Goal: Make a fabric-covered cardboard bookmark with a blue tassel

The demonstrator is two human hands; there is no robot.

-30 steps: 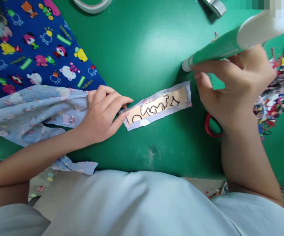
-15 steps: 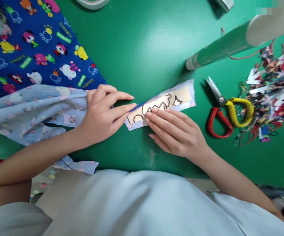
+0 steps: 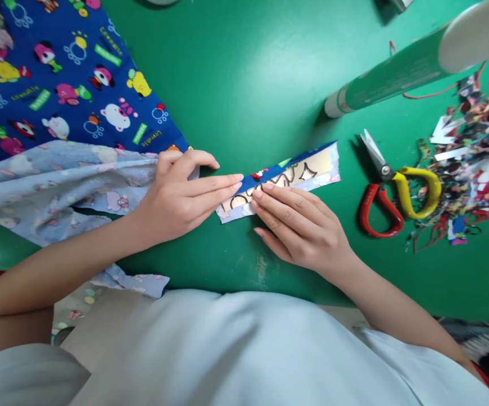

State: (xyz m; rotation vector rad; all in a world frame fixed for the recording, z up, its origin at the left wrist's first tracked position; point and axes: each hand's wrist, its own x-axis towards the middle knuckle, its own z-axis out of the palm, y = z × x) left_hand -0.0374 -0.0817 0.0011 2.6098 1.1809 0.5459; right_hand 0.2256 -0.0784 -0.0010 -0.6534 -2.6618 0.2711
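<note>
A narrow strip of pale patterned fabric (image 3: 334, 162) lies on the green table, with a cream card strip (image 3: 321, 162) drawn with black lines on top. Along the card's far long edge, a dark blue printed fold (image 3: 301, 158) covers part of it. My left hand (image 3: 185, 194) has its fingers stretched out, index and middle tips touching the fold near the strip's left end. Nothing is gripped in it. With fingers together and laid flat, my right hand (image 3: 303, 225) rests on the middle of the card; its fingertips hide part of the drawing.
Scissors (image 3: 383, 169) with red and yellow handles lie right of the strip, beside a pile of fabric scraps (image 3: 475, 152). A green and white cylinder (image 3: 396, 79) stands behind. Blue printed cloth (image 3: 75, 84) and crumpled pale cloth (image 3: 58, 175) spread over the left side.
The strip's far edge is now folded over the card, showing more blue print. My left fingers have moved slightly right onto that fold; my right hand stays nearly in place.
</note>
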